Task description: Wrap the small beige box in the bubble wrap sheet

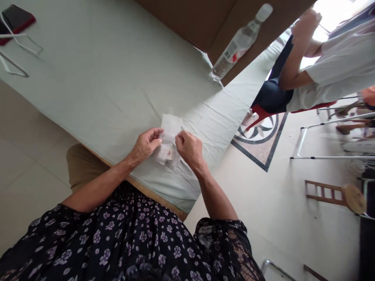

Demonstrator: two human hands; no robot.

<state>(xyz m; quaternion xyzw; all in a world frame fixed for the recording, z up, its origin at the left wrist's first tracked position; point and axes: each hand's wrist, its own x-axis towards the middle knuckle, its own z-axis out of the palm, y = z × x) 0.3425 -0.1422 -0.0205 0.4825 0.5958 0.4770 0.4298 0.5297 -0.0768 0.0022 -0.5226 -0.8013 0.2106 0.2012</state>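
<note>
Between my hands, near the table's corner, lies a small translucent bubble-wrap pouch (171, 124) with a flap at its far end. A small pale piece with a reddish mark (169, 153) shows at its near part; what it is I cannot make out. My left hand (145, 145) is at the pouch's left side, with thumb and fingertips curled onto its edge. On the right side my right hand (190, 148) is closed, its fingers pinched on the pouch's edge. The pouch rests on or just above the pale tablecloth (96, 78); which, I cannot tell.
A clear plastic bottle (238, 45) stands at the far side against a brown cardboard box (187, 19). White wire stands (22, 47) and a dark red-edged object (17, 19) are far left. Another person (331, 70) sits at right, beyond the table. A wooden stool (353, 199) is further right.
</note>
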